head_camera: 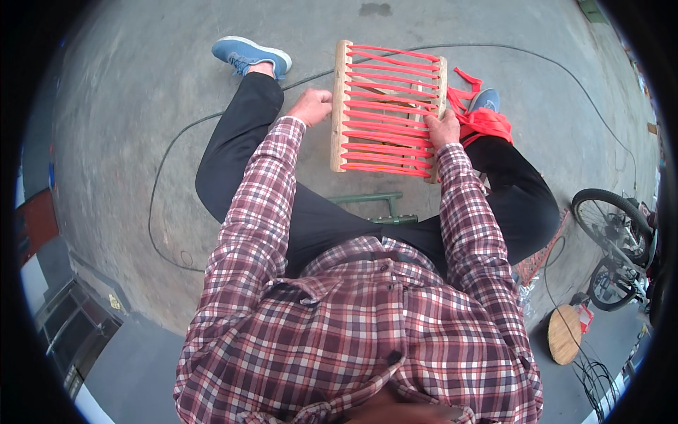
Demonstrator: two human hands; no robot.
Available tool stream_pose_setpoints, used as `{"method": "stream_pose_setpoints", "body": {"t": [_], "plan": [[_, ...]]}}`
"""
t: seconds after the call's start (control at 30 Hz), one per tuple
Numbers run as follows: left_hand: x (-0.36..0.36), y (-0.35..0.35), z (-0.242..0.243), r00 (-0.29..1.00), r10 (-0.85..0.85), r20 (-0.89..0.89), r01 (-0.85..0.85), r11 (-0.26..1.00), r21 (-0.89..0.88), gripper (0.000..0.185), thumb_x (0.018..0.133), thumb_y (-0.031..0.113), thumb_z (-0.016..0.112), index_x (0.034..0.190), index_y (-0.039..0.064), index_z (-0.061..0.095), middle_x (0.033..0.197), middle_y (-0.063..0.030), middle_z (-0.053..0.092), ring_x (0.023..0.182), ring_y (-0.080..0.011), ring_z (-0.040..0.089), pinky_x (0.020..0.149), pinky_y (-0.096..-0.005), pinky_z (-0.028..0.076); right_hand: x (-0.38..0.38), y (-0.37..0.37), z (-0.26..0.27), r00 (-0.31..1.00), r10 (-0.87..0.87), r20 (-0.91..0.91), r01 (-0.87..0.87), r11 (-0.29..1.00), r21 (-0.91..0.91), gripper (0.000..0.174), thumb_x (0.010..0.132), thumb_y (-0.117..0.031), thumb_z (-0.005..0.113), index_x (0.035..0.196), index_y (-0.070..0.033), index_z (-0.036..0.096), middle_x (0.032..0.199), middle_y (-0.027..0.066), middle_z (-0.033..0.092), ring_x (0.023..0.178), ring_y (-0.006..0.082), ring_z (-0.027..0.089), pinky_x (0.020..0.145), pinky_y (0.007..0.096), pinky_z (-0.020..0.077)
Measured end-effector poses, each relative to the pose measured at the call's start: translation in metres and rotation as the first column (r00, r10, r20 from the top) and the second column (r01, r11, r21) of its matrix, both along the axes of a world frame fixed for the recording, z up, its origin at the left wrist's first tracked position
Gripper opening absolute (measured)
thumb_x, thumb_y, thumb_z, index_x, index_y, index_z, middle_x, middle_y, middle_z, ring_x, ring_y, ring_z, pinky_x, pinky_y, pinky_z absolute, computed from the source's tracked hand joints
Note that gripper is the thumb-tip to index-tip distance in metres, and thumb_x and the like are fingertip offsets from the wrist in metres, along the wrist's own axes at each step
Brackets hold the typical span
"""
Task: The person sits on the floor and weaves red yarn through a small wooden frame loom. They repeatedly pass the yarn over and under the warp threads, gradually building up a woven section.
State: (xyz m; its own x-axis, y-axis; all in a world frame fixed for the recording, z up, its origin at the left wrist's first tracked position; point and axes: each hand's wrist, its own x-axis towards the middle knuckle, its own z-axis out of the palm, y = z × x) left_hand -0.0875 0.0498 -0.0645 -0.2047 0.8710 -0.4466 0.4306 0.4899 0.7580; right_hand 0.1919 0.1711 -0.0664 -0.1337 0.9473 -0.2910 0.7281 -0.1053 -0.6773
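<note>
A wooden folding stool frame (338,114) is held up between my knees, its two rails joined by many rows of red cord (389,108). Wooden crosspieces show through the gaps below the cords. My right hand (444,130) grips the right rail, thumb over the outermost ends of the cords. Just outside the left rail is my left hand (312,107), its fingers curled; whether it holds anything is hidden. A loose bundle of red strap (488,124) lies over my lower right leg and shoe, with a tail running up beside the right rail.
Beneath my legs stands a green metal frame (371,198). A black cable (159,175) loops across the concrete floor (116,175). On the right are a bicycle (609,228), a round wooden board (564,334) and coiled wires (596,379). A metal rack (79,323) is at lower left.
</note>
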Motion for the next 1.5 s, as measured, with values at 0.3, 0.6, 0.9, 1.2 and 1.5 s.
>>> {"method": "stream_pose_setpoints", "body": {"t": [0.3,0.6,0.9,1.2,1.5], "plan": [[-0.068,-0.022,0.000,0.531,-0.297,-0.794,0.023,0.941,-0.337,0.021,0.080,0.013,0.050,0.092,0.009,0.068,0.095,-0.0087,0.066,0.092,-0.0255,0.062,0.079,-0.0366,0.050,-0.001,-0.001,0.000,1.000,0.023,0.016,-0.023,1.000,-0.018,0.045,0.071,-0.030,0.065,0.094,0.007,0.056,0.092,0.0271,0.060,0.089,0.0367,0.059,0.078,0.0411,0.0456],[-0.004,0.003,0.007,0.999,0.001,0.033,0.001,0.998,-0.065,0.022,0.076,0.018,0.063,0.094,0.006,0.065,0.081,-0.0131,0.066,0.078,-0.0224,0.063,0.074,-0.0328,0.049,-0.004,-0.002,0.004,0.999,0.034,0.008,-0.034,0.999,0.005,0.044,0.073,-0.029,0.065,0.095,0.008,0.054,0.092,0.0279,0.059,0.088,0.0364,0.060,0.077,0.0407,0.0459],[-0.120,-0.040,0.007,0.365,-0.240,-0.900,0.055,0.970,-0.237,0.021,0.078,0.019,0.053,0.088,0.006,0.067,0.091,-0.0139,0.065,0.086,-0.0310,0.061,0.078,-0.0397,0.049,0.002,0.000,-0.004,0.999,0.040,0.009,-0.040,0.998,0.039,0.043,0.072,-0.029,0.065,0.096,0.006,0.054,0.095,0.0273,0.059,0.091,0.0377,0.058,0.079,0.0420,0.0454],[-0.076,-0.019,0.034,0.768,0.083,-0.635,-0.023,0.994,0.103,0.029,0.075,0.012,0.057,0.103,0.008,0.061,0.103,-0.0162,0.061,0.096,-0.0313,0.058,0.083,-0.0383,0.046,-0.002,-0.002,0.000,0.999,0.035,-0.010,-0.035,0.999,-0.020,0.043,0.074,-0.026,0.062,0.100,0.006,0.053,0.097,0.0280,0.059,0.092,0.0383,0.058,0.080,0.0418,0.0453],[-0.002,0.000,0.028,0.953,-0.133,-0.273,0.112,0.989,-0.092,0.020,0.080,0.020,0.053,0.082,0.005,0.066,0.083,-0.0144,0.065,0.081,-0.0281,0.062,0.075,-0.0387,0.049,0.003,0.001,-0.001,0.997,0.077,0.010,-0.077,0.996,0.040,0.044,0.073,-0.028,0.064,0.097,0.007,0.053,0.093,0.0276,0.059,0.089,0.0367,0.059,0.079,0.0405,0.0457]]}}
